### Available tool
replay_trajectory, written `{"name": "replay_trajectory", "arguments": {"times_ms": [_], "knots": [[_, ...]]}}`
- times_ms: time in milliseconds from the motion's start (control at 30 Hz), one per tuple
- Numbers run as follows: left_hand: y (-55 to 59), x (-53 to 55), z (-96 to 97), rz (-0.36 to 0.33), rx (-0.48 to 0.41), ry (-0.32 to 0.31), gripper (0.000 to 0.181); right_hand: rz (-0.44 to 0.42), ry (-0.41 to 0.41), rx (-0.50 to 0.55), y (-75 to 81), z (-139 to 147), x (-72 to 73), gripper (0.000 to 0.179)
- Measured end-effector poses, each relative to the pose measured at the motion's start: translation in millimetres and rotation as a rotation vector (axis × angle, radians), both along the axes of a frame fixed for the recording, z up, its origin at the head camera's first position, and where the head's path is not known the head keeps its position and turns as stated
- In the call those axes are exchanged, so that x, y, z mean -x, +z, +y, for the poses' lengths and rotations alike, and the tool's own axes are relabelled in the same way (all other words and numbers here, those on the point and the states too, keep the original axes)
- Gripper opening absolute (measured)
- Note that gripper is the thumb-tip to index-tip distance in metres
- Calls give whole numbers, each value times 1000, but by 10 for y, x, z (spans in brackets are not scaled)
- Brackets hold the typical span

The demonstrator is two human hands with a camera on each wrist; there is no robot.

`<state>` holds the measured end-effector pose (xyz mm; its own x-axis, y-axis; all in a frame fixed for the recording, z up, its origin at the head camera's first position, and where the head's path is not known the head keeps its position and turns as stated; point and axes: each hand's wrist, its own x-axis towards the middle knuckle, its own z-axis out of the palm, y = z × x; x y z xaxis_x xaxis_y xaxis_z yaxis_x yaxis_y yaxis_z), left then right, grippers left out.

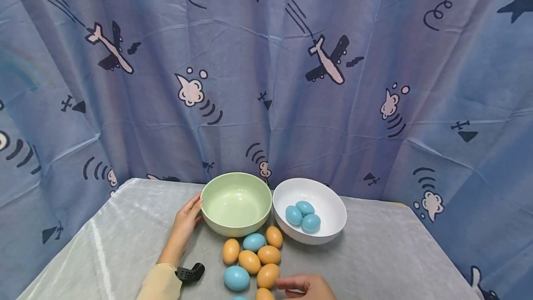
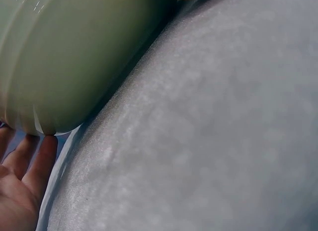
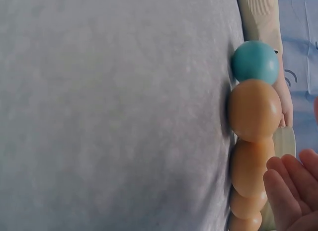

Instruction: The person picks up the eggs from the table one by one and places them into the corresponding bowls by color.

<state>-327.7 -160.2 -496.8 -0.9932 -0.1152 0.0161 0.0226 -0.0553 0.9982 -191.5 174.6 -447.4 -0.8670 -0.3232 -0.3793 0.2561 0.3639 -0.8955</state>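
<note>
A light green bowl (image 1: pixel 236 200) stands at the back of the table. My left hand (image 1: pixel 187 221) is at its left side, fingertips against the outer wall; the left wrist view shows those fingers (image 2: pixel 37 164) fairly straight on the bowl. In front of the bowl lies a cluster of orange eggs (image 1: pixel 249 262) and blue eggs (image 1: pixel 237 278). My right hand (image 1: pixel 307 287) is at the near right of this cluster, its fingertips right beside an orange egg (image 1: pixel 268 276). Nothing shows in its grasp; in the right wrist view its fingers (image 3: pixel 285 186) are loosely bent, apart from the thumb.
A white bowl (image 1: pixel 335 209) stands right of the green one, with three blue eggs (image 1: pixel 305 208) inside. A grey cloth (image 1: pixel 374 258) covers the table. Behind it hangs a blue patterned curtain (image 1: pixel 233 82). A black band (image 1: pixel 190 273) is on the left wrist.
</note>
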Motion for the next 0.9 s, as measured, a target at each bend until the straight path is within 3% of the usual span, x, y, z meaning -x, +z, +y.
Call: {"name": "replay_trajectory", "arguments": {"times_ms": [500, 767, 900], "knots": [[27, -19, 8, 2, -7, 0, 55, -36, 23, 33, -125, -29, -15, 33], [26, -22, 0, -3, -1, -3, 56, -8, 40, 96, -204, -43, -32, 31], [24, -18, 3, -3, -7, -7, 55, -1, 26, 80, -225, -78, -35, 31]]}}
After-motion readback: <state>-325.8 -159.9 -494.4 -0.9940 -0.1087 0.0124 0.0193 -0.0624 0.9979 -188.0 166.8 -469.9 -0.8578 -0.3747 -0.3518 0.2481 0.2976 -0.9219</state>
